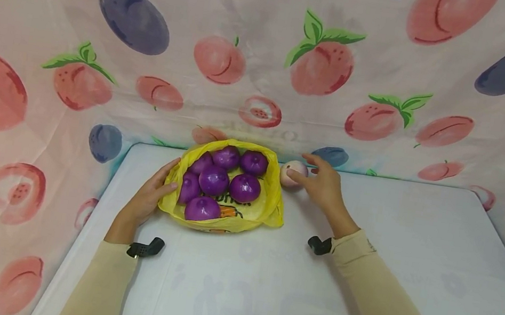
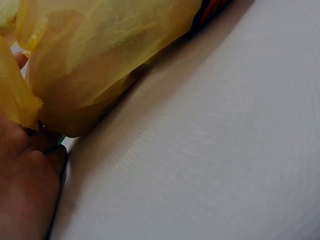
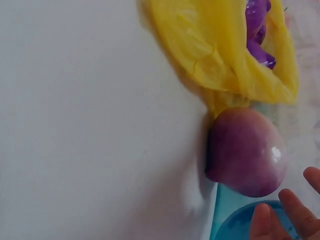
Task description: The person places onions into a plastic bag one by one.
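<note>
A yellow plastic bag (image 1: 256, 214) lies with its mouth spread wide near the table's back edge. Inside it are several glossy purple onion-like balls (image 1: 213, 180). My left hand (image 1: 148, 195) grips the bag's left rim, thumb over the edge; the left wrist view shows this hand (image 2: 25, 185) against the bag's crumpled side. Just right of the bag stands a pale pink-and-purple onion-like ball (image 1: 289, 178), its side shading to deep purple in the right wrist view. My right hand (image 1: 323, 185) is over its right side, fingers spread and apart from it, holding nothing.
The white table (image 1: 234, 289) ends just behind the bag and the pale ball. Behind it hangs a pink cloth (image 1: 270, 31) printed with fruit. Black wrist cameras (image 1: 146, 248) sit at both cuffs.
</note>
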{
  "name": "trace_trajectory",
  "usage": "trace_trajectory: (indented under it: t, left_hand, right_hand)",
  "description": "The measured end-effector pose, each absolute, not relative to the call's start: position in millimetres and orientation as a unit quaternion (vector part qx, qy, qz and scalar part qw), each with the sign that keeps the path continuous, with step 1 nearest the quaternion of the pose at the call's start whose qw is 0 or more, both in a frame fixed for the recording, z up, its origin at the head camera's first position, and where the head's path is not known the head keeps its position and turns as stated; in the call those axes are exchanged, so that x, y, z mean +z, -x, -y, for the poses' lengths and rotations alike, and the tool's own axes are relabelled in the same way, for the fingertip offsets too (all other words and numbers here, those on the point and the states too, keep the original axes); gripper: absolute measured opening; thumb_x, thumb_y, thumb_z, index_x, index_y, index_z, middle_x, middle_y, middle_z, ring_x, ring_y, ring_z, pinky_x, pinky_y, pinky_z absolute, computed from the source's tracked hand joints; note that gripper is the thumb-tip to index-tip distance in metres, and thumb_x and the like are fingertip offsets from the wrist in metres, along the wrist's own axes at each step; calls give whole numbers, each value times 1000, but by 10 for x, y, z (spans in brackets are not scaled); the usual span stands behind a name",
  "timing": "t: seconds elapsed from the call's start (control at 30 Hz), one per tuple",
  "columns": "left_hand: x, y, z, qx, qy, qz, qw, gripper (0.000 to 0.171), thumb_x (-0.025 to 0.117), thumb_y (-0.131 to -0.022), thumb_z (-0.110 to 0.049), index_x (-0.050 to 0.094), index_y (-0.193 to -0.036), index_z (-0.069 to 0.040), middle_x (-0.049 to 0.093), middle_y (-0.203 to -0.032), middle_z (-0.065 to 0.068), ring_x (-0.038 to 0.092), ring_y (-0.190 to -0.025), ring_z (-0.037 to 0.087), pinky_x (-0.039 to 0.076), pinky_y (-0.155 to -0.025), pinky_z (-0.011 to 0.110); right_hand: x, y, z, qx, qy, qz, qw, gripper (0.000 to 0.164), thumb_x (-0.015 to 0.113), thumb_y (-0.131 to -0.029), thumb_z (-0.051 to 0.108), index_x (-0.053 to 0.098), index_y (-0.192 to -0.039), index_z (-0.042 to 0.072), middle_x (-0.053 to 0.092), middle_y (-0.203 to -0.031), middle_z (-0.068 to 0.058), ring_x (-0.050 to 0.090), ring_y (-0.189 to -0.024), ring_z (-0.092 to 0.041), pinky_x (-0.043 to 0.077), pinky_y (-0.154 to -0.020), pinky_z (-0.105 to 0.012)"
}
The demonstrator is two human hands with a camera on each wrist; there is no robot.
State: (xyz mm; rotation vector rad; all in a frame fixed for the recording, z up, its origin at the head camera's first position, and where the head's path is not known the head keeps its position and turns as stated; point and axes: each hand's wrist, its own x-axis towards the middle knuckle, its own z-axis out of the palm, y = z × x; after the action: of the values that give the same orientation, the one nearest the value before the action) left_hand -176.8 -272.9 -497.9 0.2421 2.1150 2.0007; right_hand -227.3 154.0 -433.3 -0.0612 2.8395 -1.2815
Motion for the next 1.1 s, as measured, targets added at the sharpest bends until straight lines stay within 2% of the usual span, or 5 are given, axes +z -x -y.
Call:
trace_trajectory:
  t: [0.23, 0.43, 0.8, 1.1]
  left_hand:
    - [-4968, 1761, 2733, 679, -80, -722, 109, 66, 54, -105, -21, 25, -163, -30, 15, -172, 3, 17, -157, 27, 37, -107, 9]
    - [-4968, 1759, 2730, 682, -84, -718, 109, 66, 54, -105, -20, 25, -163, -29, 15, -172, 3, 18, -157, 26, 38, -107, 9]
    - [-4965, 1759, 2721, 683, -82, -718, 111, 66, 54, -105, -20, 24, -163, -29, 16, -172, 3, 20, -156, 27, 40, -106, 10]
    - [-4948, 1747, 2713, 680, -73, -721, 111, 66, 55, -105, -22, 25, -163, -31, 16, -172, 2, 20, -156, 26, 40, -105, 9]
  right_hand:
    - [-4419, 2320, -1589, -412, 19, -910, 40, 78, 79, -87, 47, 50, -151, 14, 51, -154, -13, 52, -133, -39, 53, -101, -53]
    - [-4511, 2379, -1619, -427, 19, -902, 68, 82, 83, -84, 46, 48, -152, 17, 51, -153, -13, 54, -131, -37, 57, -96, -49]
    - [-4609, 2444, -1655, -437, 31, -894, 93, 86, 84, -83, 42, 43, -154, 15, 46, -156, -16, 52, -134, -38, 50, -107, -52]
    - [-4624, 2476, -1642, -435, 49, -895, 88, 84, 84, -84, 40, 43, -153, 15, 51, -150, -17, 53, -130, -37, 51, -105, -52]
